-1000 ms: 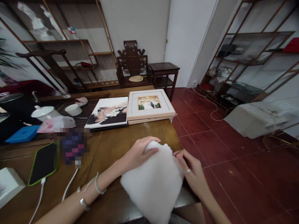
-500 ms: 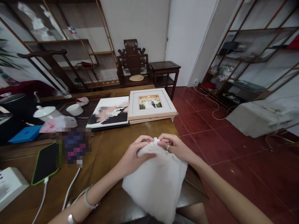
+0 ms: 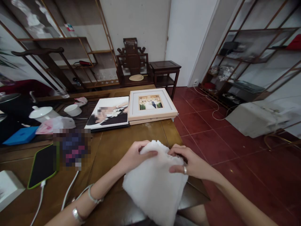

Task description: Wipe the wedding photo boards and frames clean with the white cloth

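A white, fluffy cloth piece (image 3: 157, 185), roughly square and soft, hangs over the table's near edge with one corner up. My left hand (image 3: 138, 156) grips its upper left edge, thumb across the front and fingers behind. At the upper right edge, my right hand (image 3: 188, 161) has its fingertips at the frayed rim and its thumb, with a silver ring on that hand, against the front face. Between the two hands the top rim stands up, ragged. The fingers behind the cloth are hidden.
Beyond the cloth, framed pictures (image 3: 154, 105) and a photo panel (image 3: 109, 113) lie on the wooden table (image 3: 113, 150). To the left are a phone (image 3: 43, 164) with a white cable, a blue box (image 3: 20, 135) and a white teapot (image 3: 42, 113). Red tiled floor (image 3: 211, 141) lies to the right.
My right hand has moved right and slightly down along the cloth's top edge, away from my left hand. The top rim between them has spread wider.
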Motion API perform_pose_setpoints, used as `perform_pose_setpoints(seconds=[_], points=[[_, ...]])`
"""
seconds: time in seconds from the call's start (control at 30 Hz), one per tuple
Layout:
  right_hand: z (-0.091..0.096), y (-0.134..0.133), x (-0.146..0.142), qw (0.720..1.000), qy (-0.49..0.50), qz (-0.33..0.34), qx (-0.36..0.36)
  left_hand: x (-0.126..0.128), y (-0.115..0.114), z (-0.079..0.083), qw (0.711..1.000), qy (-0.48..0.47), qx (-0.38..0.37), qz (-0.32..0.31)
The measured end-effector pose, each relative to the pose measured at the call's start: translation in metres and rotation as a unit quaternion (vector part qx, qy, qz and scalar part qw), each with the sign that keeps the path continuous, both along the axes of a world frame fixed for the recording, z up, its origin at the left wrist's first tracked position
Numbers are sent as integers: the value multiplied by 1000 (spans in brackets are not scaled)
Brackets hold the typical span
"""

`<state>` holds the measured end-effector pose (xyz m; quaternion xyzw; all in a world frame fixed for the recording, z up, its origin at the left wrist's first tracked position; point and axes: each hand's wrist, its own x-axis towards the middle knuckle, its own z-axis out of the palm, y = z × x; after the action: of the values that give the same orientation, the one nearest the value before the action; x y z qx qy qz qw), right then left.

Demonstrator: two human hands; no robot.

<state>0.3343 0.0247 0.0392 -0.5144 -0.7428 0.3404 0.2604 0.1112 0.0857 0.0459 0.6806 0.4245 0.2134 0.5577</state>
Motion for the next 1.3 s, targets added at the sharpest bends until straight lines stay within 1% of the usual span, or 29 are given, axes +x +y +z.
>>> perform_pose_setpoints(seconds=[0.07, 0.17, 0.2, 0.27, 0.3, 0.37, 0.43, 0.5, 0.57, 0.67, 0.77, 0.87, 0.93, 0.97, 1.03, 1.13, 1.2, 1.3], points=[[1, -8, 4, 1000, -12, 12, 7, 0, 2, -4, 998, -13, -50, 30], [1, -21, 7, 1000, 0, 20, 14, 1, 7, -10, 989, -29, -123, 76], [-1, -25, 7, 1000, 1, 8, 23, 2, 8, -11, 988, -31, -128, 86], [-5, -30, 5, 998, -11, -37, 44, 5, 9, -11, 989, -29, -115, 94], [-7, -32, 3, 996, -20, -65, 50, 7, 9, -11, 990, -23, -109, 85], [-12, -32, -2, 992, -27, -114, 54, 11, 9, -10, 993, 0, -109, 40], [-15, -32, -5, 989, -19, -137, 46, 14, 9, -11, 995, 43, -86, 1], [-15, -34, -3, 991, 2, -132, 12, 15, 9, -15, 996, 74, -42, 0], [-13, -37, 1, 992, 41, -112, -52, 17, 9, -20, 997, 82, -6, 12], [-10, -41, 11, 979, 113, -78, -153, 21, 8, -23, 997, 70, 24, 6], [-8, -36, 21, 961, 162, -19, -222, 27, 9, -21, 996, 58, 66, -5], [-8, -24, 29, 951, 172, 32, -257, 33, 11, -17, 992, 47, 110, -28], [-9, -19, 33, 952, 171, 35, -251, 34, 12, -16, 987, 44, 148, -40], [-9, -19, 33, 956, 168, 25, -239, 35, 12, -16, 984, 44, 166, -45], [-10, -24, 31, 970, 147, -19, -194, 35, 13, -16, 980, 44, 186, -56], [-9, -43, 21, 987, 84, -98, -98, 35, 11, -17, 976, 50, 200, -72], [-9, -55, 14, 987, 66, -135, -53, 38, 8, -17, 973, 59, 210, -75], [-8, -64, 9, 981, 68, -173, -49, 44, 5, -16, 968, 76, 222, -87]])
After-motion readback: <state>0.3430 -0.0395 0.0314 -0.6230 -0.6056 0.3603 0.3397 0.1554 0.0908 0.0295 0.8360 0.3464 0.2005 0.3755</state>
